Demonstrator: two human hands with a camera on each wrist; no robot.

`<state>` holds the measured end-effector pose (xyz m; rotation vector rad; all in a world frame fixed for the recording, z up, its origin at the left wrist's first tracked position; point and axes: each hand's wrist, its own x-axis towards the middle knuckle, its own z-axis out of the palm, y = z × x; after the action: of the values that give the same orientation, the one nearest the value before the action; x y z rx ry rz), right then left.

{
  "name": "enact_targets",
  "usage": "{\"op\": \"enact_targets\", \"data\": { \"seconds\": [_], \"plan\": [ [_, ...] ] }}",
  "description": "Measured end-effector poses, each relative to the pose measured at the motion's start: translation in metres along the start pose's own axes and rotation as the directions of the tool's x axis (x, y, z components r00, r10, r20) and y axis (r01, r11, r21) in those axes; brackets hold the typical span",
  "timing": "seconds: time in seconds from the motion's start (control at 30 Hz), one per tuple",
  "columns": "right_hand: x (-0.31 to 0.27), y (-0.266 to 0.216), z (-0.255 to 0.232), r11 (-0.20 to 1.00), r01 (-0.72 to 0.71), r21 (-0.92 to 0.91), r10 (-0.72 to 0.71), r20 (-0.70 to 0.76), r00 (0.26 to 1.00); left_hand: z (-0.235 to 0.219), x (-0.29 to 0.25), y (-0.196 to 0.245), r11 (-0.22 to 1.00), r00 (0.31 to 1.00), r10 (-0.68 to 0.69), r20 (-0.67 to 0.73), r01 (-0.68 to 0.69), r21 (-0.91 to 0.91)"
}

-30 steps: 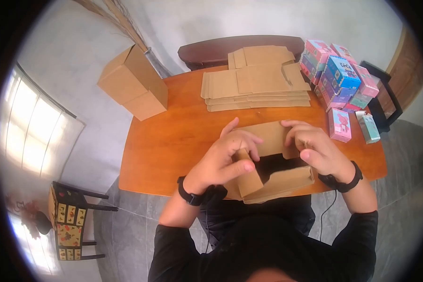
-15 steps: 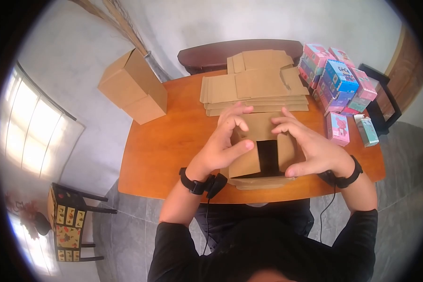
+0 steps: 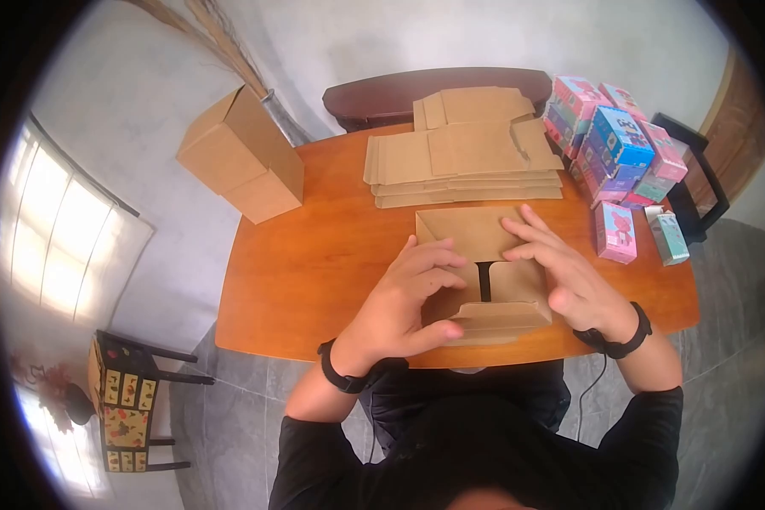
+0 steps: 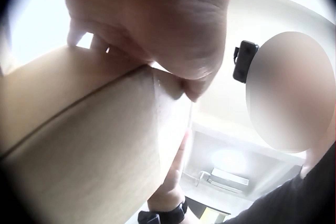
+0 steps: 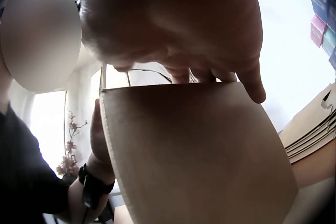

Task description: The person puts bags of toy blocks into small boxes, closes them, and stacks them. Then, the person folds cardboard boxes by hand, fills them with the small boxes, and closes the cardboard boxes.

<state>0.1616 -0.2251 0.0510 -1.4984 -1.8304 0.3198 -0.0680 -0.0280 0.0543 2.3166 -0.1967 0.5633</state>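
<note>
A brown cardboard box (image 3: 501,319) stands near the front edge of the table, its far flap (image 3: 467,229) raised. Its two side flaps are folded inward over the opening, leaving a narrow dark slit (image 3: 484,282) between them. My left hand (image 3: 404,297) rests over the left flap with fingers loosely bent, the thumb at the near edge. On the other side, my right hand (image 3: 569,276) lies over the right flap (image 3: 518,282), fingers spread toward the far flap. Both wrist views show the box walls (image 4: 94,150) (image 5: 194,150) below the palms.
Flattened cardboard boxes (image 3: 484,153) lie stacked at the back of the wooden table (image 3: 289,280). A tall carton (image 3: 246,161) stands at the back left. Small colourful boxes (image 3: 616,140) are piled at the right, with a pink box (image 3: 615,231) and a green box (image 3: 671,236) before them.
The box, tilted toward the body earlier, now sits level farther forward. Its side flaps have swung inward and the dark opening has narrowed to a slit. Both hands have moved along with the flaps.
</note>
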Motion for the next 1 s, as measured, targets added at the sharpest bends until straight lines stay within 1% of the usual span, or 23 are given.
{"op": "enact_targets", "data": {
  "seconds": [0.03, 0.07, 0.13, 0.17, 0.23, 0.27, 0.3, 0.33, 0.37, 0.43, 0.67, 0.77, 0.83, 0.93, 0.97, 1.0],
  "plan": [
    [-0.001, 0.0, 0.001, 0.999, 0.041, 0.029, -0.04, -0.026, 0.999, 0.002, -0.001, 0.001, 0.994, 0.999, -0.003, 0.034, -0.001, 0.109],
    [0.001, -0.005, 0.003, 0.999, 0.042, 0.029, -0.041, -0.024, 0.999, 0.005, -0.001, 0.001, 0.994, 0.999, -0.004, 0.033, 0.0, 0.109],
    [0.007, -0.019, 0.009, 0.986, -0.151, -0.069, 0.147, -0.054, 0.988, 0.014, 0.0, 0.001, 0.982, 0.981, -0.187, -0.056, 0.188, 0.015],
    [0.008, -0.022, 0.012, 0.986, -0.152, -0.068, 0.148, -0.055, 0.987, 0.019, 0.0, 0.002, 0.982, 0.981, -0.186, -0.055, 0.187, 0.015],
    [0.008, -0.025, 0.017, 0.982, -0.185, 0.036, 0.189, -0.156, 0.97, 0.027, 0.0, 0.003, 0.988, 0.952, -0.147, -0.268, 0.129, -0.083],
    [0.007, -0.022, 0.019, 0.982, -0.186, 0.036, 0.189, -0.156, 0.969, 0.024, 0.001, 0.002, 0.988, 0.952, -0.147, -0.268, 0.129, -0.083],
    [0.006, -0.015, 0.02, 0.989, -0.143, -0.027, 0.137, -0.144, 0.98, 0.018, 0.003, 0.002, 0.992, 0.983, -0.062, -0.172, 0.079, 0.098],
    [0.005, -0.012, 0.02, 0.991, -0.097, -0.09, 0.085, -0.128, 0.988, 0.014, 0.005, 0.002, 0.963, 0.998, 0.008, -0.062, 0.009, 0.27],
    [0.005, -0.012, 0.02, 0.991, -0.095, -0.091, 0.083, -0.127, 0.988, 0.014, 0.005, 0.004, 0.962, 0.998, 0.008, -0.063, 0.01, 0.271],
    [0.005, -0.012, 0.019, 0.984, -0.133, -0.118, 0.125, -0.07, 0.99, 0.014, 0.006, 0.006, 0.961, 1.0, -0.01, -0.009, 0.012, 0.275],
    [0.007, -0.017, 0.017, 0.983, -0.15, -0.102, 0.144, -0.063, 0.988, 0.015, 0.007, 0.004, 0.956, 1.0, -0.004, 0.013, 0.0, 0.295],
    [0.008, -0.017, 0.018, 0.98, -0.144, -0.137, 0.134, -0.08, 0.988, 0.014, 0.005, 0.003, 0.957, 1.0, -0.001, 0.023, -0.005, 0.292],
    [0.007, -0.015, 0.017, 0.976, -0.118, -0.182, 0.112, -0.047, 0.993, 0.014, 0.004, 0.001, 0.941, 0.999, 0.017, 0.051, -0.033, 0.336],
    [0.007, -0.016, 0.015, 0.966, -0.125, -0.226, 0.127, -0.005, 0.992, 0.016, 0.003, -0.001, 0.953, 0.999, 0.014, 0.036, -0.024, 0.303],
    [0.006, -0.017, 0.018, 0.966, -0.125, -0.226, 0.128, -0.006, 0.992, 0.016, 0.003, 0.0, 0.953, 0.999, 0.014, 0.036, -0.024, 0.303],
    [0.005, -0.019, 0.021, 0.967, -0.179, -0.183, 0.16, -0.111, 0.981, 0.016, 0.003, 0.002, 0.954, 0.999, 0.013, -0.03, -0.003, 0.298]
  ]
}}
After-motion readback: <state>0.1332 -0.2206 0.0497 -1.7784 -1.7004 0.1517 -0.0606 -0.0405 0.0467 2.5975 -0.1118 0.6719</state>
